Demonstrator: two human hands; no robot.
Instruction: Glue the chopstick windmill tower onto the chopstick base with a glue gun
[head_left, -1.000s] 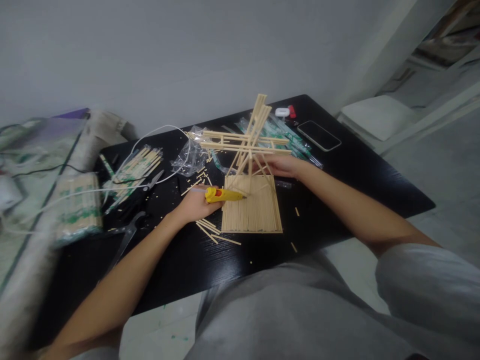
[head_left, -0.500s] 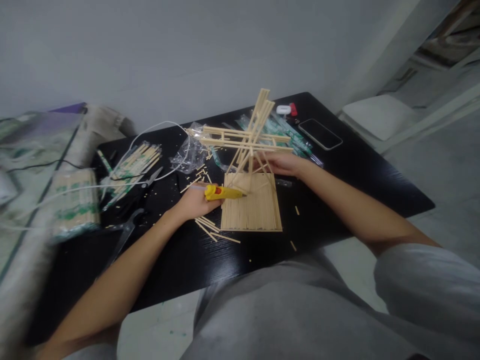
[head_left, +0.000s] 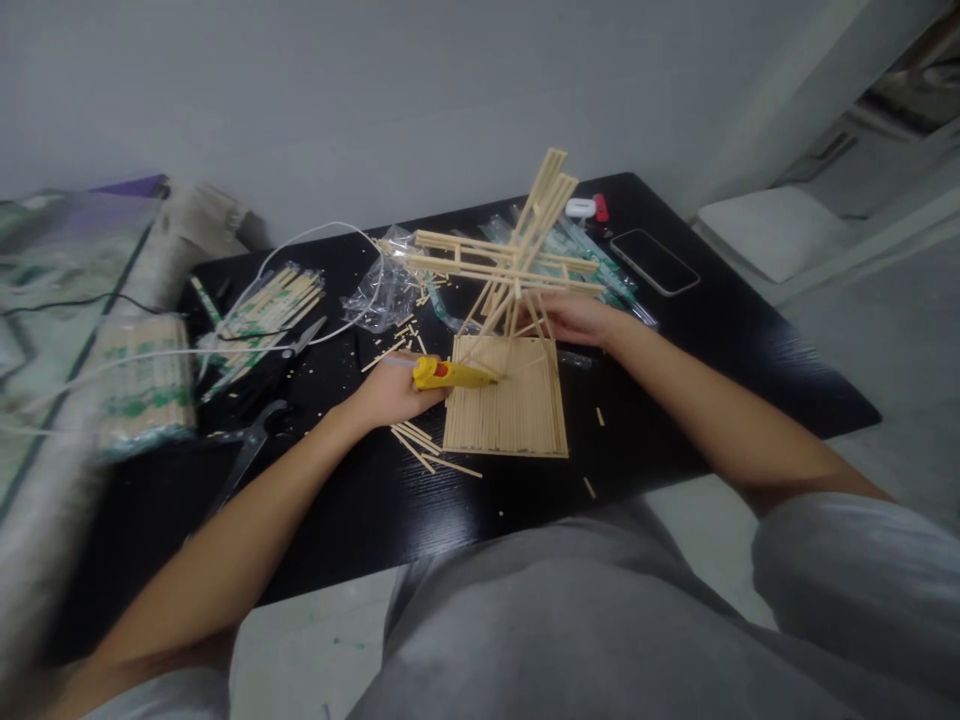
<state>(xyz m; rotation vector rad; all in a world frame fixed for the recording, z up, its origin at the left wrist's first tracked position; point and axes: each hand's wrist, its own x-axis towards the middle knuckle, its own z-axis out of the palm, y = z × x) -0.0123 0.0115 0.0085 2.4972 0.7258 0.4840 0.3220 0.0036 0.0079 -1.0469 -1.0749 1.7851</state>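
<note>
My left hand [head_left: 397, 390] is closed around a yellow glue gun [head_left: 457, 375], its nozzle pointing right over a square base [head_left: 506, 420] of thin wooden sticks laid side by side. Slanting stick legs rise from the back of the base to a windmill-like stick model [head_left: 517, 262] with crossed frame blades. Behind the legs, my right hand [head_left: 576, 316] grips the model, its fingertips partly hidden by the sticks. Whether the nozzle touches the base I cannot tell.
Left on the black table [head_left: 330, 540] lie scissors [head_left: 304, 338], pliers [head_left: 251, 445] and packs of sticks [head_left: 146, 385]. A white cable [head_left: 322, 228] loops behind. Cut sticks [head_left: 420, 440] lie before my left hand. A phone [head_left: 655, 262] and plastic wrappers [head_left: 592, 265] are back right.
The view has shifted slightly, and the model's top appears a little higher and farther right. Both hands keep their holds, with the glue gun still over the base.
</note>
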